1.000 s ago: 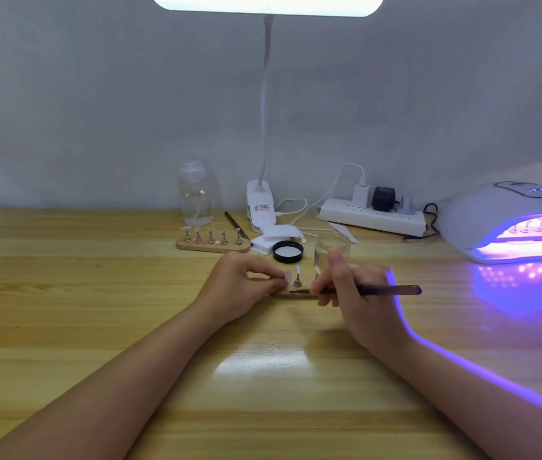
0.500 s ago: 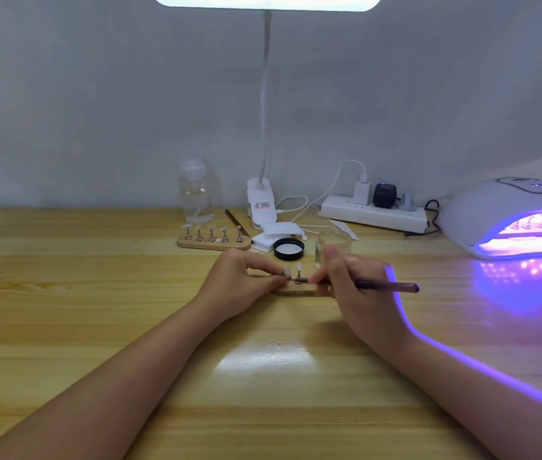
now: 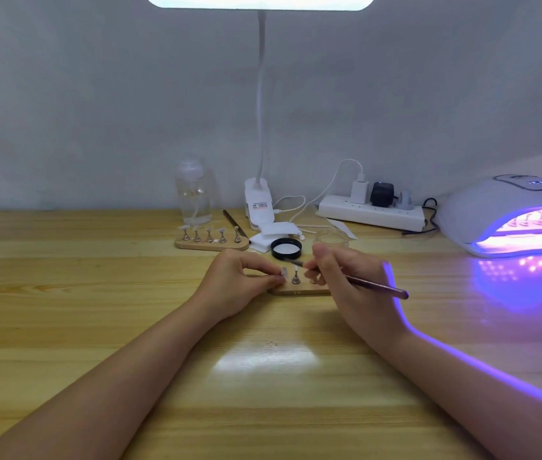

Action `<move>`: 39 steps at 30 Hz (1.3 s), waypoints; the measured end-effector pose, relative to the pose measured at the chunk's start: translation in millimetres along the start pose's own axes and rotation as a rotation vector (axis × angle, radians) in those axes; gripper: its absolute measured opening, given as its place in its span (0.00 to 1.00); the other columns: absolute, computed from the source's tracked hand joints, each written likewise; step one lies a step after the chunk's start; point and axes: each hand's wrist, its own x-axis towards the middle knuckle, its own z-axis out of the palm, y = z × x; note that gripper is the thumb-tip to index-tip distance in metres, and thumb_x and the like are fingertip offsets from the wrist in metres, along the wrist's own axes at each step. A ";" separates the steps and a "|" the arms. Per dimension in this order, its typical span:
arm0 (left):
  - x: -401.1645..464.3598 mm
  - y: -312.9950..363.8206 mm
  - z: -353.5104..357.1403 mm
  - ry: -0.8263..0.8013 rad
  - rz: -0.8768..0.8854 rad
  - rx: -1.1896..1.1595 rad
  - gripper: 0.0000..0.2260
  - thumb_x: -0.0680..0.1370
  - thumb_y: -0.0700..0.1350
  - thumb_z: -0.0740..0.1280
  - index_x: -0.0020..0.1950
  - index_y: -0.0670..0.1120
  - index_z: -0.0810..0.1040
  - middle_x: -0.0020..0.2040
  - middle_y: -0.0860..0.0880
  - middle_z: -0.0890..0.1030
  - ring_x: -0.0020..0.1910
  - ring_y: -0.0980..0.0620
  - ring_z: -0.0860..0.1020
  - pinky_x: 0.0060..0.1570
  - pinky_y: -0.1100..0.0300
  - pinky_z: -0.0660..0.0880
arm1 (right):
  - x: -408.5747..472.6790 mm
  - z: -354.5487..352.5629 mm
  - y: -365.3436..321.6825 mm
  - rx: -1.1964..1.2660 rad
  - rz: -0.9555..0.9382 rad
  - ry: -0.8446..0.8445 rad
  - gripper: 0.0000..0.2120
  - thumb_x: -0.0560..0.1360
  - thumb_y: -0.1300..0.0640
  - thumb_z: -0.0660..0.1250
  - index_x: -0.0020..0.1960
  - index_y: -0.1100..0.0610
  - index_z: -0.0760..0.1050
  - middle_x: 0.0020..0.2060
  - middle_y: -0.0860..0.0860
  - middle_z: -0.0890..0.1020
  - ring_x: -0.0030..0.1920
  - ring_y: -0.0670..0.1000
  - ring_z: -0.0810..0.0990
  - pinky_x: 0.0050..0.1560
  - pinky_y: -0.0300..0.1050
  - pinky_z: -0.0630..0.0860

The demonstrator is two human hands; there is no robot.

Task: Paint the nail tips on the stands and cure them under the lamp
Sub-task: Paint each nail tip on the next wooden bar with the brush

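A small wooden stand (image 3: pixel 299 289) with metal pegs lies at the table's middle, partly hidden by both hands. My left hand (image 3: pixel 239 277) pinches one peg with a clear nail tip (image 3: pixel 284 271) at the stand's left end. My right hand (image 3: pixel 345 277) grips a thin dark brush (image 3: pixel 375 287), its bristle end pointing left above the upright peg (image 3: pixel 295 277). A second wooden stand (image 3: pixel 211 244) with several tipped pegs sits farther back on the left. The curing lamp (image 3: pixel 508 214) glows purple at the right, with another stand (image 3: pixel 525 229) inside.
A black jar lid (image 3: pixel 286 249) and a small glass jar (image 3: pixel 331 239) stand just behind my hands. A clear bottle (image 3: pixel 194 194), a spare brush (image 3: pixel 234 224), the desk lamp's clip base (image 3: pixel 259 202), a white power strip (image 3: pixel 370 212) and cables line the back wall.
My right hand lifted the brush's bristle end from low across the stand up and back, to above the pegs. My left hand kept its pinch on the left peg.
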 end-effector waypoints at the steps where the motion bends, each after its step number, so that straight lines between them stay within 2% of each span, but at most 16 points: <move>1: 0.0 -0.1 0.0 0.001 0.000 -0.002 0.05 0.68 0.38 0.74 0.42 0.46 0.84 0.37 0.56 0.81 0.37 0.66 0.77 0.42 0.75 0.69 | -0.9 0.5 0.3 0.010 0.013 -0.006 0.15 0.75 0.44 0.63 0.34 0.47 0.78 0.26 0.44 0.80 0.29 0.41 0.79 0.32 0.36 0.75; 4: -0.1 -0.1 0.4 0.006 0.002 -0.012 0.06 0.68 0.37 0.74 0.41 0.47 0.84 0.35 0.58 0.81 0.37 0.67 0.76 0.42 0.75 0.69 | -2.8 0.3 -0.4 0.049 0.028 0.016 0.18 0.74 0.45 0.59 0.30 0.49 0.77 0.23 0.43 0.78 0.25 0.41 0.77 0.29 0.31 0.72; 7: -0.2 -0.2 0.1 0.001 0.005 -0.014 0.06 0.68 0.37 0.74 0.42 0.47 0.84 0.35 0.59 0.80 0.36 0.68 0.76 0.41 0.76 0.68 | -1.6 0.0 -0.3 0.010 -0.003 0.004 0.13 0.75 0.46 0.60 0.35 0.45 0.78 0.27 0.39 0.80 0.30 0.39 0.79 0.33 0.33 0.75; 12: -0.5 0.3 -0.2 -0.004 -0.004 -0.019 0.05 0.68 0.37 0.74 0.42 0.45 0.84 0.36 0.57 0.81 0.37 0.66 0.77 0.43 0.75 0.69 | -3.2 0.7 2.2 0.058 0.056 0.018 0.18 0.74 0.44 0.60 0.30 0.50 0.78 0.24 0.45 0.79 0.26 0.41 0.77 0.31 0.31 0.72; 15: -0.1 0.6 -0.5 -0.011 -0.005 -0.020 0.05 0.68 0.38 0.74 0.43 0.44 0.84 0.37 0.55 0.81 0.38 0.66 0.77 0.43 0.75 0.69 | -1.8 0.6 2.5 0.035 0.027 0.009 0.14 0.76 0.47 0.62 0.34 0.47 0.78 0.26 0.41 0.79 0.30 0.39 0.79 0.34 0.31 0.74; 19: -0.7 0.7 -0.4 -0.010 -0.009 -0.023 0.05 0.68 0.37 0.74 0.43 0.44 0.84 0.37 0.54 0.82 0.38 0.65 0.77 0.43 0.75 0.70 | -3.0 1.1 2.6 0.078 0.085 0.012 0.19 0.75 0.44 0.61 0.29 0.50 0.77 0.22 0.45 0.78 0.24 0.41 0.75 0.30 0.29 0.70; 23: -0.9 1.1 -0.3 -0.006 -0.010 -0.031 0.05 0.68 0.37 0.74 0.42 0.44 0.84 0.37 0.54 0.81 0.38 0.64 0.77 0.43 0.75 0.69 | -1.8 0.0 0.8 0.049 0.039 0.002 0.14 0.77 0.46 0.63 0.34 0.48 0.78 0.28 0.42 0.81 0.29 0.40 0.79 0.32 0.32 0.74; 27: -0.9 1.7 -0.2 -0.004 -0.006 -0.028 0.05 0.68 0.38 0.74 0.42 0.44 0.84 0.36 0.55 0.81 0.38 0.63 0.77 0.44 0.72 0.71 | -2.8 0.2 -0.2 0.087 0.080 0.003 0.17 0.75 0.48 0.61 0.30 0.51 0.78 0.23 0.43 0.79 0.24 0.40 0.77 0.29 0.30 0.71; 29: -0.8 1.7 -0.4 -0.005 -0.012 -0.028 0.05 0.68 0.38 0.74 0.42 0.45 0.84 0.36 0.56 0.81 0.39 0.63 0.77 0.44 0.72 0.71 | -2.3 -0.2 -1.1 0.065 0.049 0.014 0.14 0.75 0.50 0.61 0.33 0.49 0.78 0.26 0.41 0.80 0.28 0.40 0.78 0.31 0.31 0.73; 31: -1.3 1.4 -0.7 -0.006 -0.012 -0.027 0.05 0.68 0.38 0.74 0.41 0.46 0.84 0.37 0.55 0.82 0.40 0.61 0.78 0.45 0.71 0.72 | -1.4 -0.3 -1.1 0.044 0.047 -0.006 0.14 0.76 0.48 0.61 0.34 0.48 0.78 0.27 0.41 0.81 0.30 0.40 0.80 0.33 0.33 0.75; 34: -1.3 1.9 -0.7 0.001 -0.012 -0.022 0.05 0.68 0.38 0.74 0.42 0.45 0.84 0.38 0.53 0.82 0.42 0.57 0.79 0.47 0.68 0.72 | -2.7 0.3 -0.2 0.093 0.093 0.001 0.18 0.77 0.47 0.62 0.31 0.51 0.78 0.23 0.44 0.79 0.25 0.41 0.77 0.31 0.30 0.72; 37: -0.7 2.2 -0.8 -0.001 -0.011 -0.013 0.04 0.68 0.38 0.74 0.42 0.45 0.84 0.37 0.54 0.82 0.41 0.59 0.79 0.46 0.70 0.72 | -2.7 0.6 0.8 0.084 0.069 0.025 0.16 0.77 0.51 0.61 0.33 0.51 0.78 0.25 0.42 0.80 0.28 0.40 0.79 0.32 0.31 0.73; 39: -0.8 2.3 -0.9 -0.003 -0.003 -0.014 0.04 0.68 0.37 0.73 0.41 0.45 0.84 0.37 0.55 0.82 0.40 0.61 0.78 0.44 0.72 0.72 | -2.1 0.7 1.5 0.069 0.070 0.003 0.16 0.77 0.50 0.60 0.34 0.51 0.79 0.26 0.42 0.80 0.30 0.40 0.79 0.33 0.32 0.74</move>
